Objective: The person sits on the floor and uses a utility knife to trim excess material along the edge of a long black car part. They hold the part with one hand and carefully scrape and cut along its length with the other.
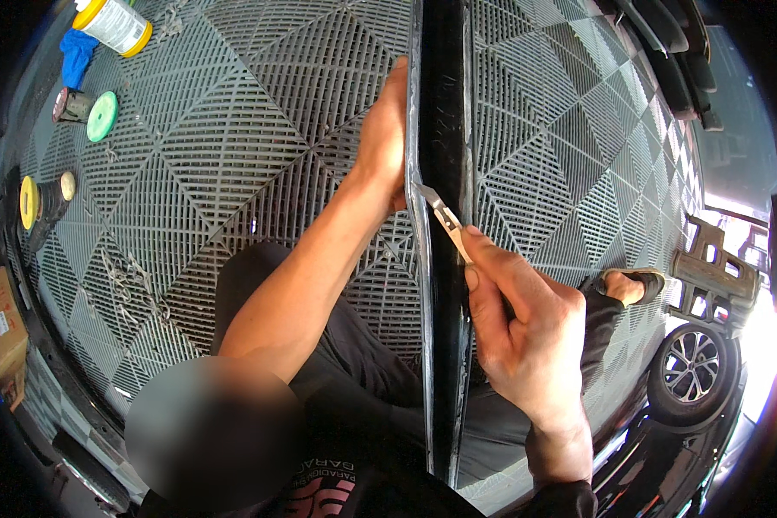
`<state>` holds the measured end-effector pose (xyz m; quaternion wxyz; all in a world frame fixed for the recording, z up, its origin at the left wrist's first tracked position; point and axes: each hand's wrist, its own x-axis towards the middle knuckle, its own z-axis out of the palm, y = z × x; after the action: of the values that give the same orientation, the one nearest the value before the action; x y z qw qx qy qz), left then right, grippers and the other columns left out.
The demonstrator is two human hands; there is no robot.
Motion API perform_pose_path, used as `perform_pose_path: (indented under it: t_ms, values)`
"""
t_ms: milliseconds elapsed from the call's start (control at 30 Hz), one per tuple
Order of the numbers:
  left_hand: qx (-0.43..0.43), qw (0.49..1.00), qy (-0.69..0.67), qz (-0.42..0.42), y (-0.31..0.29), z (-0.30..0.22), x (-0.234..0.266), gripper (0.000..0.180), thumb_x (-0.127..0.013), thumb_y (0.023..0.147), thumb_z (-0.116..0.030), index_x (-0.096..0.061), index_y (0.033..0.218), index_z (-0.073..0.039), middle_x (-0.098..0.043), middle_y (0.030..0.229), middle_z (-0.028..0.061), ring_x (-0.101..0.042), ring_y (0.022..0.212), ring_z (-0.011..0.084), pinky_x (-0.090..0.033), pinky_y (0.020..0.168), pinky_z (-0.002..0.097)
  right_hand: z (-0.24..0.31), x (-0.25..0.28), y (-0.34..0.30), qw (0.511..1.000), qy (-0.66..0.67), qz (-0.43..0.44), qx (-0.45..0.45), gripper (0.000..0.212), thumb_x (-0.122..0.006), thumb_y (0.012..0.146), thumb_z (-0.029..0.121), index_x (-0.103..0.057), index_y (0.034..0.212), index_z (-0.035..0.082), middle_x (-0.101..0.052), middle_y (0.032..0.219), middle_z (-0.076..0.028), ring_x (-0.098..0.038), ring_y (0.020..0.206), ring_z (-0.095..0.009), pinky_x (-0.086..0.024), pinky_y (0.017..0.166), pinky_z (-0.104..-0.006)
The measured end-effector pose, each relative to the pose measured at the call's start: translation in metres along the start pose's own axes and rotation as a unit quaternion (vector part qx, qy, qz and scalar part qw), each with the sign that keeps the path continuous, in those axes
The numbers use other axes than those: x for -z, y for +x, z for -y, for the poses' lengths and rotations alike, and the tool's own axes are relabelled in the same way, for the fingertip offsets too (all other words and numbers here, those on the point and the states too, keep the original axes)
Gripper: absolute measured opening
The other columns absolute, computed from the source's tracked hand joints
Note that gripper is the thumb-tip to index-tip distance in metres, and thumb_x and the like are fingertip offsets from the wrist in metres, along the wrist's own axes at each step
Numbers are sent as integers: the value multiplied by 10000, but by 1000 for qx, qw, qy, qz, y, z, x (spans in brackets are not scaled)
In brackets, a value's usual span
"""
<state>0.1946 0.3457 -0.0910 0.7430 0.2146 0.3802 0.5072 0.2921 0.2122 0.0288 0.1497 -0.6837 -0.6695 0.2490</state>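
Observation:
A long, narrow black panel (445,104) runs from the top of the view down to my lap, with a pale, rough strip along its left edge. My left hand (384,138) holds the panel from its left side; most of its fingers are hidden behind that edge. Pinched between thumb and fingers of my right hand (527,324) is a small knife (447,222) with a tan handle. Its metal blade crosses the panel's face and its tip touches the pale left edge, a little below my left hand.
Grey grid tiles (259,112) cover the floor, with stringy pale scraps (129,276) at the left. A yellow-and-white bottle (115,26), a blue cloth (78,59), a green round pad (103,116) and a cardboard box (3,324) lie leftward. A car wheel (691,364) stands at right.

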Motion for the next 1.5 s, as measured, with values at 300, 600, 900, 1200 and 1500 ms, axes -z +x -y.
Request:
perform_pose_path:
  t_ms: [300,600,900,1200,1500]
  values:
    - [19,1000,-2,4,0,-2,1,520,-323,1045,-475,-646,1007,-69,-644,733,25,-605,533,91,-506,426,230,0,3,4,997,73,-15,-2,230,-629,884,-2,-676,1109,-5,-675,734,-154,-663,563,-210,-492,524,-293]
    - [7,1000,-18,23,-2,-2,1,485,-322,1052,-448,-628,1053,-73,-650,761,25,-619,551,81,-513,437,218,7,-1,-3,998,56,-7,-30,233,-615,896,-10,-672,1120,-39,-717,815,-158,-674,643,-118,-498,600,-231]
    - [7,1000,6,13,-3,-1,2,483,-323,1051,-446,-627,996,-75,-635,721,22,-596,512,81,-486,404,212,6,-3,-10,1000,10,2,-19,238,-610,894,-33,-663,1126,-42,-723,912,-187,-735,781,-214,-545,705,-273]
    - [16,1000,16,0,-2,-2,1,512,-326,1044,-476,-644,947,-86,-634,700,12,-585,499,90,-492,422,233,7,-3,-14,999,18,10,-30,247,-615,879,-46,-663,1122,-44,-720,938,-199,-740,831,-249,-551,733,-282]
    - [0,1000,8,6,-5,-4,-1,521,-312,1053,-464,-650,1022,-69,-644,742,23,-610,569,90,-519,491,240,4,-1,-16,999,27,16,-19,236,-630,872,-47,-663,1106,-56,-721,968,-195,-739,854,-246,-554,756,-276]
